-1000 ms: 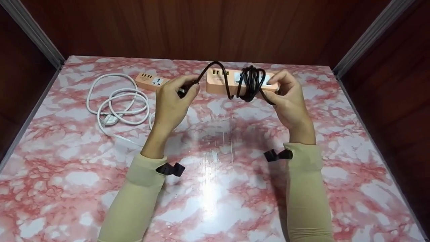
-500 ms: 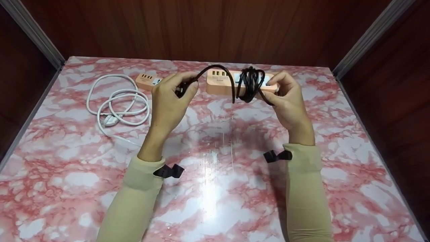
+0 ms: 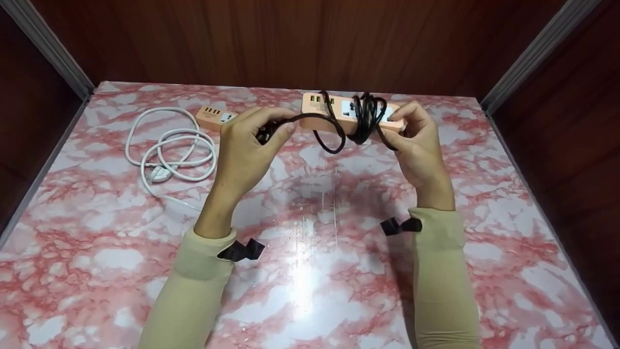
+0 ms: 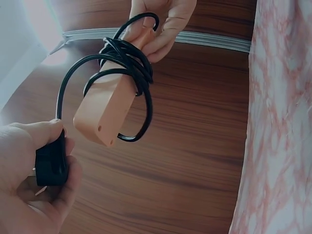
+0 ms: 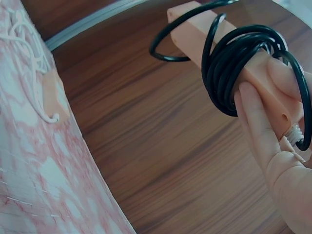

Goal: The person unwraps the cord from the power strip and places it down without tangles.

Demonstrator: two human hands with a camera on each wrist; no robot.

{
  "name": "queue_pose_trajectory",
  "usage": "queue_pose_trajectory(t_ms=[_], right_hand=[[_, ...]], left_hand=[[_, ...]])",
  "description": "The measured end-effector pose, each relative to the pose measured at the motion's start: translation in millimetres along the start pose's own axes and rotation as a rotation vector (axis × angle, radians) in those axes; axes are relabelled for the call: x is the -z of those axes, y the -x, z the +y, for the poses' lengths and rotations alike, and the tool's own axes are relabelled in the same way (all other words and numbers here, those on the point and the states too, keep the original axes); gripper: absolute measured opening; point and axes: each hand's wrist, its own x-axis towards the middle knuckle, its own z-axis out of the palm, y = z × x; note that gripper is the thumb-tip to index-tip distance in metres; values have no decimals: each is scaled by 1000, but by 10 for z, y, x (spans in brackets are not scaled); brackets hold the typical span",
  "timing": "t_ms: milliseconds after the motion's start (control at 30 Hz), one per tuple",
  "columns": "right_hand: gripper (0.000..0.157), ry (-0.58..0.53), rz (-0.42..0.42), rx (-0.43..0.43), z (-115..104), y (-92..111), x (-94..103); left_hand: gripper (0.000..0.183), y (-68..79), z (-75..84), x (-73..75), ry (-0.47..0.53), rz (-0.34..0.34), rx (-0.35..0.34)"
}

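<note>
My right hand (image 3: 419, 140) grips the right end of an orange power strip (image 3: 310, 121) with white sockets and USB ports, held up off the table. Several turns of its black cord (image 3: 366, 121) are wound around the strip's right half. From there a slack loop of cord runs left to my left hand (image 3: 247, 145), whose thumb and fingers pinch the black plug (image 4: 51, 163) at the cord's end. The right wrist view shows the cord leaving the strip through a white ribbed sleeve (image 5: 294, 134) beside the right hand's fingers (image 5: 258, 114).
A second, smaller orange power strip (image 3: 208, 118) lies at the back left of the marbled table (image 3: 319, 291), partly behind my left hand. Its loose white cord (image 3: 169, 131) and white plug (image 3: 159, 173) lie in loops to the left. Dark wood panels (image 3: 271, 43) enclose the table.
The free cord between the hands has swung around the strip's left part, now passing behind it and hanging below. The strip has risen slightly and tilted. My right hand stays nearly still.
</note>
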Motion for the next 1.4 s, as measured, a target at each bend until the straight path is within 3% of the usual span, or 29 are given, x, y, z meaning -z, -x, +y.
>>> queue_pose_trajectory(t_ms=[133,333,800,1000,1133,1400], right_hand=[[27,-24,33,18,-9,-4,-4],[24,-60,71,49,-21,-10,2],[24,-57,56,71,-54,-5,1],[23,-50,62,68,-53,-4,11],[23,-50,49,72,-50,-2,21],[22,-47,44,79,-48,1,31]], left_hand=[[17,4,14,17,-13,-46,-21],[16,15,-4,54,13,-151,14],[15,22,-128,127,89,-482,102],[17,20,-186,117,116,-619,101],[17,33,-228,89,150,-663,84],[12,53,-281,45,192,-676,104]])
